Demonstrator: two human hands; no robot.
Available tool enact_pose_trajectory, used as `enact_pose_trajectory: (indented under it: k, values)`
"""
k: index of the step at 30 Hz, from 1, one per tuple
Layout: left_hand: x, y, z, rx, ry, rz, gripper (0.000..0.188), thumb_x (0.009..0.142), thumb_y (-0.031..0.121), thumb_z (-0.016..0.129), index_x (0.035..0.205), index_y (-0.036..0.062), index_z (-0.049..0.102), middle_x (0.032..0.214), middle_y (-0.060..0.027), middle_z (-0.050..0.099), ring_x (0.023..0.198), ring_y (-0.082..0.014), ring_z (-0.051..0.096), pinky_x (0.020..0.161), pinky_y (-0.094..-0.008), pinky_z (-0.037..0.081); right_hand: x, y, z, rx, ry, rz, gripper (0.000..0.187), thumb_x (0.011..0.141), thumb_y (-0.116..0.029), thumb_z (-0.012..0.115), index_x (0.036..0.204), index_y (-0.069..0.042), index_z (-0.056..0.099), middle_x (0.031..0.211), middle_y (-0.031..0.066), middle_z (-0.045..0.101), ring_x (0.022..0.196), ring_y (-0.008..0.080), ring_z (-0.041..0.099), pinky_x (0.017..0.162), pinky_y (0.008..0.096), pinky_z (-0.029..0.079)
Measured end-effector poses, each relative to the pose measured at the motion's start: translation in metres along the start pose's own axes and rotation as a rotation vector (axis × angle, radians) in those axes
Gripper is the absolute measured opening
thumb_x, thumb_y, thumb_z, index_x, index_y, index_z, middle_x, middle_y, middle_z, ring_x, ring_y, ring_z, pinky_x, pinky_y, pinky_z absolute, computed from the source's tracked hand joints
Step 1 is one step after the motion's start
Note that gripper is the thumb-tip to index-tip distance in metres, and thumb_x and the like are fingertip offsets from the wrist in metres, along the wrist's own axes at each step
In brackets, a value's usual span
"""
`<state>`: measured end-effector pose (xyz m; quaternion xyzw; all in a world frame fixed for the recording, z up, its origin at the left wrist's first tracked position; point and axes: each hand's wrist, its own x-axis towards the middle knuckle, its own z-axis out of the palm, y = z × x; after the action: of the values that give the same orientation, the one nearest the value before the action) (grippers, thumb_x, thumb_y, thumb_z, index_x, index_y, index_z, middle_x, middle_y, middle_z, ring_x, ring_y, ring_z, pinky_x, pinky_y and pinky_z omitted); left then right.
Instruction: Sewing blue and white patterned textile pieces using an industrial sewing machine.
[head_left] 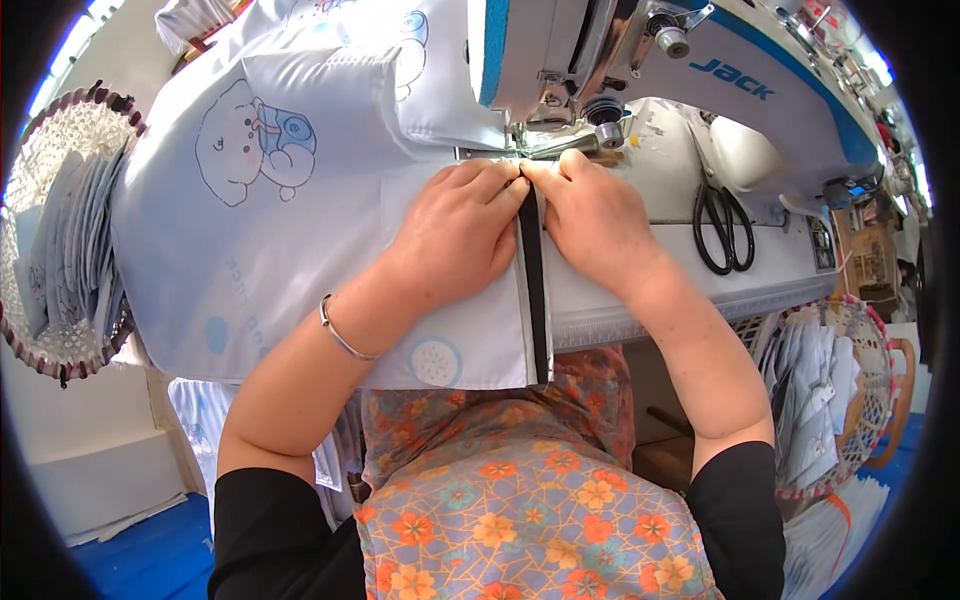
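The sewing machine (725, 48) blocks ahead, with room leftward over fabric (325, 235).

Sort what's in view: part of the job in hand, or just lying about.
In the job, it seems:
Pale blue printed cloth
Narrow black strip, near the cloth's right edge
Left hand and right hand, both at its far end
White and blue sewing machine

Apparently lying about:
Black handled metal scissors
Round white net basket, holding folded pale cloth
Pink rimmed net basket, likewise filled

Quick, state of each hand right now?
Left hand: on pale fabric, touching black strip; grip unclear.
Right hand: at black strip's upper end; grip unclear.
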<state>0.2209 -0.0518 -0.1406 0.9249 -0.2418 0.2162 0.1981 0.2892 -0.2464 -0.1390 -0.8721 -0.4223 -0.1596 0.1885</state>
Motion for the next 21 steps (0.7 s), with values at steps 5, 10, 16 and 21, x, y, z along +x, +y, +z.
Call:
enact_pose_trajectory:
  k: [5,10,16,21]
  values:
    - [0.004,-0.006,0.003,-0.012,0.023,0.011,0.038,0.081,0.009,0.064,0.117,-0.0027,0.067,0.120,-0.0160,0.066,0.115,-0.0338,0.061,0.102,-0.0468,0.048,0.001,0.003,0.002,-0.003,0.000,-0.001,0.029,0.090,-0.009,0.064,0.118,-0.013,0.070,0.088,0.0096,0.058,0.077,0.0308,0.064,0.066,0.0445,0.054]
    - [0.012,-0.014,0.004,-0.026,0.013,0.019,0.038,0.081,0.010,0.063,0.117,-0.0017,0.068,0.118,-0.0149,0.067,0.115,-0.0333,0.061,0.100,-0.0457,0.050,0.001,0.009,0.005,0.015,0.061,0.012,0.021,0.091,-0.010,0.067,0.112,-0.012,0.073,0.090,0.0103,0.063,0.074,0.0278,0.064,0.063,0.0403,0.053]
    - [0.016,-0.016,0.004,0.002,-0.012,-0.016,0.036,0.083,0.010,0.061,0.116,-0.0006,0.068,0.121,-0.0161,0.065,0.117,-0.0346,0.061,0.101,-0.0454,0.050,0.009,0.036,-0.015,0.591,0.276,0.300,0.014,0.092,-0.006,0.071,0.105,-0.001,0.071,0.086,0.0033,0.067,0.072,0.0108,0.056,0.068,0.0270,0.048]
    - [0.018,-0.018,0.003,0.037,-0.061,-0.024,0.037,0.083,0.010,0.061,0.118,0.0011,0.068,0.123,-0.0177,0.064,0.119,-0.0359,0.060,0.100,-0.0467,0.051,0.021,0.048,-0.034,0.537,0.290,0.201,0.011,0.091,0.001,0.067,0.100,0.006,0.066,0.084,0.0029,0.064,0.074,0.0088,0.057,0.070,0.0245,0.048]
